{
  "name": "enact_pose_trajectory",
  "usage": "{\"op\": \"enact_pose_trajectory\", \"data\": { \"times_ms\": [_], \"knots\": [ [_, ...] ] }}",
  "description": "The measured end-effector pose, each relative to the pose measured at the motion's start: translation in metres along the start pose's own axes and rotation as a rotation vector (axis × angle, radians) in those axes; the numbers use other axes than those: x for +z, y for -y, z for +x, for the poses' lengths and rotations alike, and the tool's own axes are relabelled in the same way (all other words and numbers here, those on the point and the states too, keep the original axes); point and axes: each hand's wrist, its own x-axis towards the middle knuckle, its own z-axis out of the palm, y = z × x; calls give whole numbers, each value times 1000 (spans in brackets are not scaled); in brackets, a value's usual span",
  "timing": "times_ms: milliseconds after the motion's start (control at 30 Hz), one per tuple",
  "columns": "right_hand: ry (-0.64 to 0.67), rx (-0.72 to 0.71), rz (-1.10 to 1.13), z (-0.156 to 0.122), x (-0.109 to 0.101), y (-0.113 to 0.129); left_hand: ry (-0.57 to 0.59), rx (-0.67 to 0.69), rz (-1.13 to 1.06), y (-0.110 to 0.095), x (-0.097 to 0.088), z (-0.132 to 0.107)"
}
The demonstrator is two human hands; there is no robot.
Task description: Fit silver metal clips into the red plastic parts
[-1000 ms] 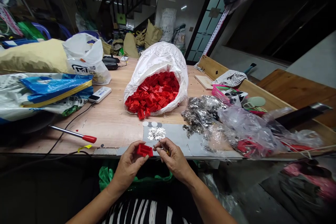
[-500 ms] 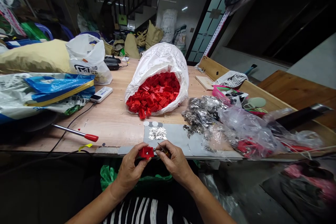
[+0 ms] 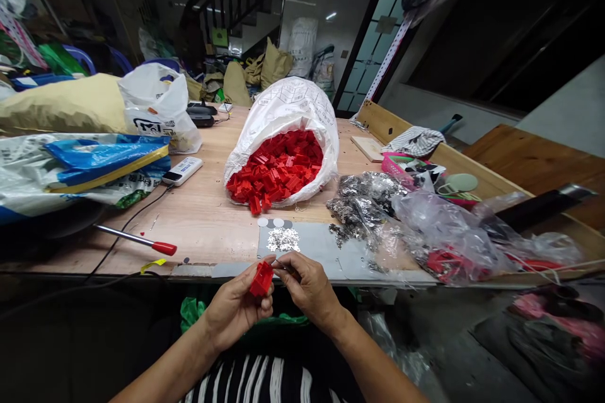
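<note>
My left hand is closed around a small red plastic box-like part, its hollow side tilted upward. Close against that part, my right hand pinches a slim tool with a thin metal shaft; its dark handle lies mostly hidden in the palm. Whether the tip touches the part I cannot tell. Just beyond the hands, a pile of small shiny metal pieces lies on a grey sheet. Farther back, a white sack lies on its side with many similar red parts spilling from its mouth.
On the right are dark metal pieces in clear plastic and a wooden tray of odds and ends. A lever with a red grip, a white power strip and stuffed bags stand left. Green plastic hangs below the table edge.
My left hand has turned the red part from lying level to a more upright tilt. My right hand has moved slightly left, bringing the tool to the part's upper edge.
</note>
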Motion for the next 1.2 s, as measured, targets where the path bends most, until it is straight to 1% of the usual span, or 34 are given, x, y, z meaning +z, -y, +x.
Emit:
{"op": "enact_pose_trajectory", "data": {
  "times_ms": [100,200,300,433,567,667,767,867,967,1033,1200],
  "knots": [
    [23,-80,-26,-1,0,-2,-10,-21,-7,3,-1,1],
    [74,-130,-70,-1,-2,-4,-15,-30,12,5,-2,1],
    [143,-135,-109,-1,-6,-5,-28,-34,42,6,-1,0],
    [193,-122,-129,-2,-7,-7,-55,-44,72,7,2,-1],
    [197,-116,-138,-4,-4,-10,-55,-54,87,7,2,-1],
    [193,-105,-118,-4,-3,-7,-54,-57,84,7,1,-1],
    [228,-43,-41,-2,-6,-2,-52,-46,82,6,1,-1],
    [261,64,72,0,-13,1,-50,-32,69,3,3,-1],
    [197,205,171,1,-18,-3,-49,-34,61,0,6,-1],
    [160,277,210,0,-17,-6,-48,-34,64,-1,9,0],
    [192,329,295,1,-8,-11,-56,-46,96,-1,12,0]
  ]
}}
